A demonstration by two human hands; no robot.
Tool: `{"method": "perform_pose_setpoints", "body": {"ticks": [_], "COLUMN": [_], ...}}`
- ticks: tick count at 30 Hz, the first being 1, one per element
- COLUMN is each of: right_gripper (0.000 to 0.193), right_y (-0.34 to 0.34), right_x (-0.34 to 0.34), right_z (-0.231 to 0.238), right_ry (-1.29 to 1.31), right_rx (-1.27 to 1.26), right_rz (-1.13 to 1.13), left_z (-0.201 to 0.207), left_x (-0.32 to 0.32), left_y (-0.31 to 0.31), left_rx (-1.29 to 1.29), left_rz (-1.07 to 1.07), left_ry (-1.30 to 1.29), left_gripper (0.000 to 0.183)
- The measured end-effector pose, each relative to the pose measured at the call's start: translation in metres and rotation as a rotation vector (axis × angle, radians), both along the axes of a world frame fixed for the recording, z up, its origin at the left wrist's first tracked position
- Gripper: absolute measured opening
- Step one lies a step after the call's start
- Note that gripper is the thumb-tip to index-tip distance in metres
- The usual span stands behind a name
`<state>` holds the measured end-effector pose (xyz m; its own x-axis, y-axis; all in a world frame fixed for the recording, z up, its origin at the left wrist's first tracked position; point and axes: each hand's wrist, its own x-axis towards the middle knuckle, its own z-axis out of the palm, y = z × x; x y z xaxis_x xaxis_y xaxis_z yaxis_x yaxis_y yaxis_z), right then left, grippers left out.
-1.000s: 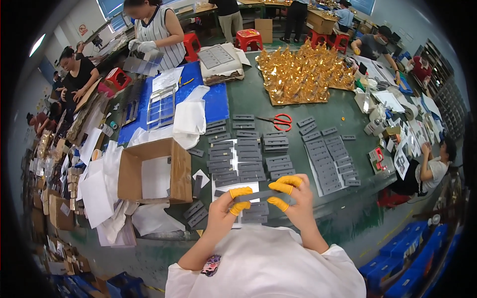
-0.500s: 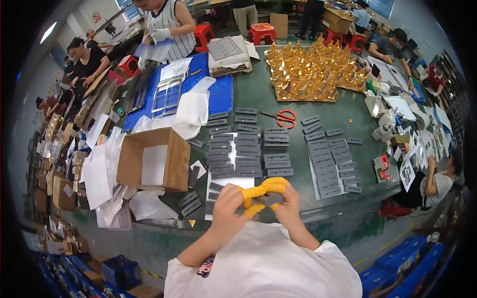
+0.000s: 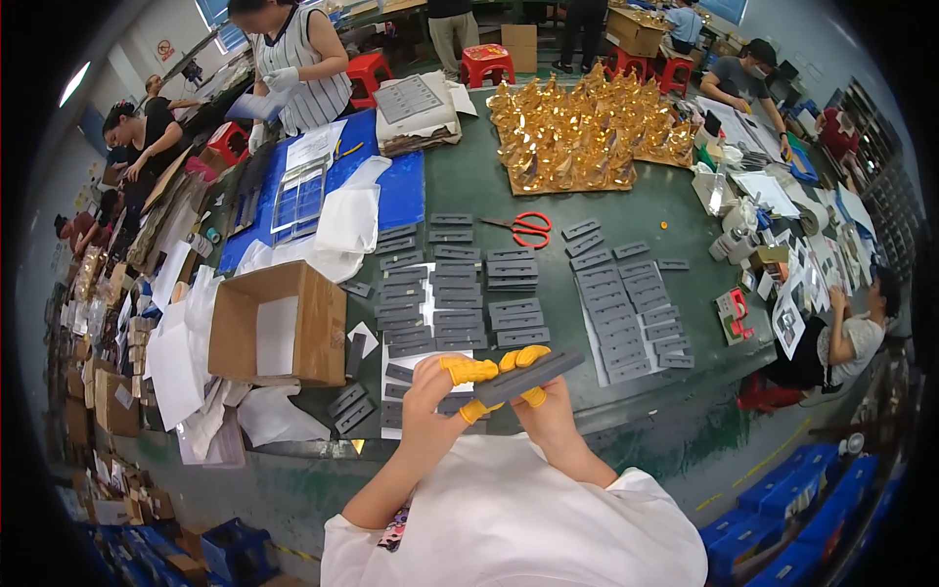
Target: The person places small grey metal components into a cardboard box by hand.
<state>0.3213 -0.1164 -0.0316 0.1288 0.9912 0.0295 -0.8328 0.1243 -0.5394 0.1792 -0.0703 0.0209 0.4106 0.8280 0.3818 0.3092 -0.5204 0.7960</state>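
One grey bar is held above the near edge of the table, in front of the white shirt. It is clamped by both the left hand and the right hand, with fingers on the far side and thumbs on the near side, probably so that the tilted bar is kept steady. Whether a second bar is gripped behind the left fingers cannot be told. Yellow finger covers are worn, perhaps for keeping the surface clean. Other bars are laid in columns, partly on white paper, perhaps against scratches; too many overlap for a sure count. Two loose bars are seen near one cardboard box. One pair of scissors is counted.
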Motion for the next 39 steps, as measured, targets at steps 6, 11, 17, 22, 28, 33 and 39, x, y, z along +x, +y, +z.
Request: {"method": "perform_pose_setpoints", "body": {"ticks": [6, 11, 17, 22, 28, 33, 39], "right_gripper": [0.025, 0.027, 0.027, 0.026, 0.028, 0.028, 0.029], "right_y": [0.002, 0.002, 0.004, 0.007, 0.015, 0.022, 0.026], "right_x": [0.0, 0.0, 0.001, 0.004, 0.019, 0.037, 0.055], "right_z": [-0.001, 0.0, -0.002, -0.004, -0.007, -0.004, -0.003], "right_ry": [0.011, -0.017, -0.099, -0.176, -0.162, -0.189, -0.209], "right_rx": [-0.02, -0.03, -0.025, 0.016, -0.006, 0.006, 0.049], "right_rz": [0.012, -0.013, -0.069, -0.101, -0.146, -0.218, -0.285], "left_z": [-0.003, -0.006, -0.02, -0.015, -0.022, -0.024, -0.023], "left_x": [0.001, 0.002, 0.002, 0.003, 0.009, 0.017, 0.033], "left_y": [0.0, 0.002, 0.002, 0.002, 0.004, 0.012, 0.016], "left_rx": [-0.065, -0.097, -0.337, -0.366, -0.512, -0.638, -0.68], "left_rz": [-0.012, -0.016, -0.004, -0.058, -0.134, -0.208, -0.245], "left_ry": [-0.094, -0.129, -0.247, -0.273, -0.364, -0.469, -0.459], "left_gripper": [0.029, 0.031, 0.032, 0.034, 0.047, 0.05, 0.046]}}
